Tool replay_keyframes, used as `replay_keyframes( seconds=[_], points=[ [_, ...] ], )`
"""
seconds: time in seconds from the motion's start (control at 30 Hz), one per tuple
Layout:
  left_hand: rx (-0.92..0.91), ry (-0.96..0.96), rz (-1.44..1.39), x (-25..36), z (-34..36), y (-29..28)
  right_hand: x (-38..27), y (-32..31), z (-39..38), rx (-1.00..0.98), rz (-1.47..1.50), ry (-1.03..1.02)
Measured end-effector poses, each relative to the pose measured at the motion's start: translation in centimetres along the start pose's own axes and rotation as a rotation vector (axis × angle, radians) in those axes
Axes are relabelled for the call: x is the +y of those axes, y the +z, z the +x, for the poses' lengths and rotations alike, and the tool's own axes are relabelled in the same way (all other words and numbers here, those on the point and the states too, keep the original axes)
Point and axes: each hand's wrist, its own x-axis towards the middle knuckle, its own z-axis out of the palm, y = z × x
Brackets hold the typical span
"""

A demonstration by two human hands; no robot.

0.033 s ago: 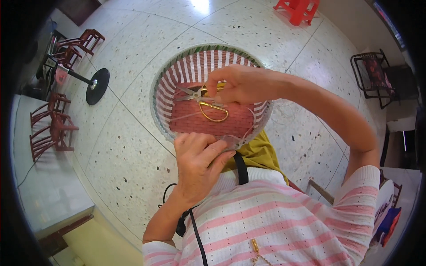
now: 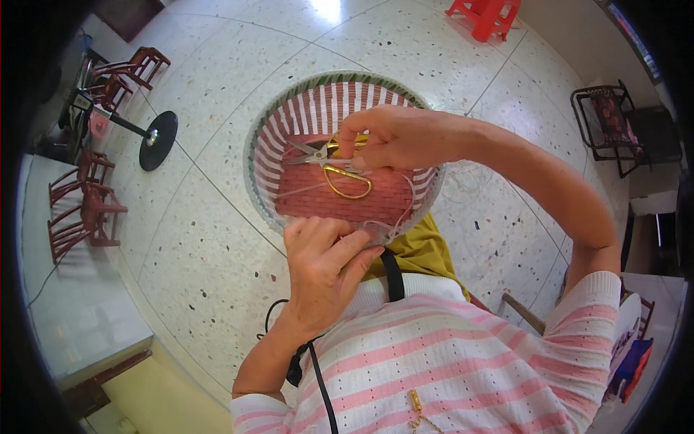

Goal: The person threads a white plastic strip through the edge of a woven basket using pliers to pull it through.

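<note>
A round woven basket (image 2: 264, 189) with red and white striped walls and a red woven bottom stands in front of me. My left hand (image 2: 322, 260) is closed on its near rim, thumb and fingers pinched together there. A clear plastic strip (image 2: 413, 189) loops from the rim beside this hand up the right inside of the basket toward my right hand (image 2: 383, 137). Over the basket, my right hand is bent down with its fingers closed on a pale end of that strip. Scissors (image 2: 348, 195) with gold handles lie beneath it, blades apart, one handle partly hidden by my fingers.
Loose clear strip (image 2: 466, 184) lies coiled on the speckled floor right of the basket. A black round stand base (image 2: 159, 141) and several dark red wooden chairs (image 2: 101, 210) are at left. A red stool (image 2: 488, 18) stands far off, a folding chair (image 2: 611, 126) at right.
</note>
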Motion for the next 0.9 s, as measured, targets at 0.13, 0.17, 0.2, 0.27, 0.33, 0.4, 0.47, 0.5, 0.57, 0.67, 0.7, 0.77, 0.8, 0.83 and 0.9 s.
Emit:
replay_keyframes(
  seconds=[0.13,0.17,0.2,0.27,0.33,0.4,0.47,0.5,0.57,0.67,0.7,0.77,0.8,0.83,0.9],
  points=[
    [-0.002,0.034,-0.013,0.0,0.3,0.2,0.3,-0.9,-1.3,0.021,-0.099,-0.144],
    [-0.003,0.022,-0.019,-0.1,0.2,0.2,-0.5,-1.2,-1.6,-0.068,-0.168,-0.125],
    [-0.005,0.009,-0.024,-0.1,0.2,0.2,-0.9,-1.4,-1.7,-0.158,-0.236,-0.107],
    [-0.001,-0.001,-0.013,0.0,0.1,0.2,-0.4,-1.6,-1.7,-0.244,-0.244,-0.152],
    [0.003,-0.01,-0.002,0.2,0.1,0.3,0.2,-1.6,-1.6,-0.329,-0.252,-0.195],
    [0.038,-0.011,-0.01,0.5,0.1,0.5,0.9,-1.4,-1.4,-0.382,-0.104,-0.171],
    [0.04,-0.021,-0.006,0.5,0.0,0.6,0.7,-1.5,-1.3,-0.363,-0.078,-0.146],
    [0.044,-0.025,-0.001,0.5,0.0,0.6,0.6,-1.6,-1.2,-0.338,-0.055,-0.12],
    [0.038,-0.035,-0.029,0.4,0.1,0.6,1.9,-1.4,-0.9,-0.233,0.004,-0.163],
    [0.041,-0.037,-0.044,0.4,0.2,0.5,3.4,-1.5,0.2,-0.001,0.1,-0.334],
    [0.048,-0.031,-0.034,0.5,0.2,0.5,3.6,-1.5,0.3,0.125,0.137,-0.46],
    [0.043,-0.018,-0.021,0.4,0.0,0.4,1.7,-2.5,-0.2,0.128,0.178,-0.311],
    [0.038,-0.006,-0.01,0.3,-0.1,0.3,1.4,-2.6,0.0,0.204,0.275,-0.307],
    [0.035,-0.004,-0.011,0.3,0.0,0.3,1.4,-2.8,0.1,0.282,0.376,-0.298],
    [-0.03,-0.033,0.012,0.4,0.1,0.2,1.7,-2.6,0.2,0.356,0.38,-0.328]
  ],
)
